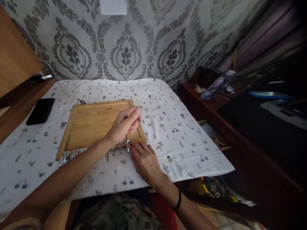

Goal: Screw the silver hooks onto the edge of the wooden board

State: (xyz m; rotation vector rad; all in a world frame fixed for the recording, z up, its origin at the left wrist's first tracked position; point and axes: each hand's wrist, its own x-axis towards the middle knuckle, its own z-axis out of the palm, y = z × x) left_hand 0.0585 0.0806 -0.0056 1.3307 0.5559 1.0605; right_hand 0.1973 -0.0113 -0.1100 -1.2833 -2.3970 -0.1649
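one framed wooden panel (93,124) lies flat on a patterned white cloth (192,147), with small metal fittings (120,147) ranged along the edge nearest the worker. the left hand (127,123) is clenched above the panel's near right corner, apparently around the grip of a slim tool (126,137); the grip is hidden, and only a thin dark shaft shows beneath the fist, directed down at the rightmost fitting (127,145). whether the tip is seated cannot be told from where i stand. the right hand (144,159) rests palm down at the panel's edge, its fingers loosely bent and close together, the leading fingertips (132,146) at that same fitting; a firm pinch cannot be made out. a black phone (40,111) lies to the left, apart from the panel. the step in hand is judged to be the turning of a screw at this fitting, tightening or loosening being indistinguishable. the next move would call for an upright shaft, steady downward pressure and the fitting braced against slipping.
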